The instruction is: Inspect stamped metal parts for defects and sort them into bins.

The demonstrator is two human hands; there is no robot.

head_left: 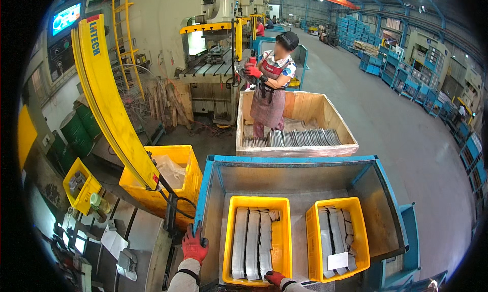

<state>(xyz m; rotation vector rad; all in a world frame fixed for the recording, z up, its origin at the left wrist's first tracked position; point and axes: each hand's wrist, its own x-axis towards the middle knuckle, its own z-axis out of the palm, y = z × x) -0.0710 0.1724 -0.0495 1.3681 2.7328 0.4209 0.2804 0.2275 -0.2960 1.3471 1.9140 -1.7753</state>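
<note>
Head view: the left hand (194,245), in a red glove, is closed over the near-left corner of the blue steel bin (213,162), fingers wrapped on its rim. The right hand (275,278), also red-gloved, sits at about 6 o'clock in the picture, fingers curled on the near rim of the left yellow crate (228,226); whether it truly clamps the rim I cannot tell.

That crate stands on the bin floor, rectangular, bright yellow plastic, filled with three long rows of flat grey metal stampings (252,241) stacked on edge, with a few loose pieces at its far right corner. Just beside it, toward 3 o'clock, stands a second yellow crate (361,231) slightly skewed, holding similar grey pieces and a white paper slip (337,261) at its near end.

At 12 o'clock from the bin is a wooden crate (325,109) with a row of grey parts, and another person (272,83) in an apron and red gloves stands inside it, holding a metal part. At 9 o'clock, an empty-looking yellow tub (189,177) and a yellow curved guard (109,99).
</note>
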